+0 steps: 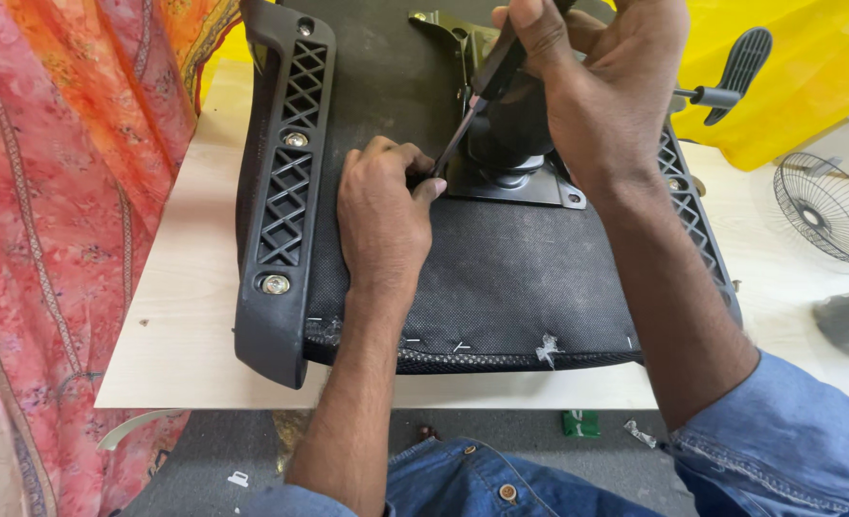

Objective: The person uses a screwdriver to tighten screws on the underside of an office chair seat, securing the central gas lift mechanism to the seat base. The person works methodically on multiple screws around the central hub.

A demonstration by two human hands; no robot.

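Observation:
An upturned office chair seat [501, 278], covered in black fabric, lies on a pale wooden table [185, 316]. A metal mounting plate [515, 187] with a black mechanism sits bolted at its middle. My right hand [606, 86] grips the black handle of a screwdriver [477, 101], whose shaft slants down to the plate's left corner. My left hand [381, 206] rests on the fabric, its fingertips pinching around the screwdriver tip at the corner. A black plastic armrest bracket [285, 182] with a lattice pattern and bolts runs along the seat's left side.
A black adjustment lever [735, 67] sticks out at the upper right. Yellow cloth [807, 67] lies behind it, a pink-orange patterned cloth [51, 211] hangs on the left. A floor fan [831, 215] stands at the right. Small scraps litter the grey floor [577, 450] below the table edge.

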